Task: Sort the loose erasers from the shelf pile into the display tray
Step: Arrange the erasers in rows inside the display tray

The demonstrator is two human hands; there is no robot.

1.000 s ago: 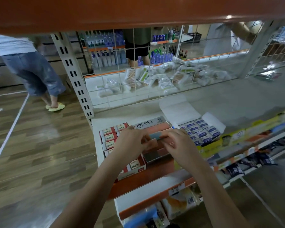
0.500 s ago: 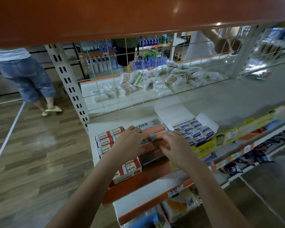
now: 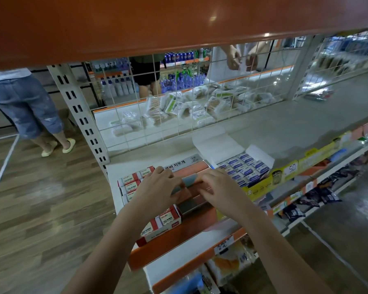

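Both forearms reach forward; left hand (image 3: 157, 187) and right hand (image 3: 223, 190) curled, knuckles up.

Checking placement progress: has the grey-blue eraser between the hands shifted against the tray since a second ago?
No. The grey-blue eraser still sits over the same pink rows of the display tray, held between left hand and right hand.

You see a flat grey-blue eraser (image 3: 189, 180) lying across the pink and grey erasers (image 3: 197, 193) packed inside the display tray (image 3: 185, 165).
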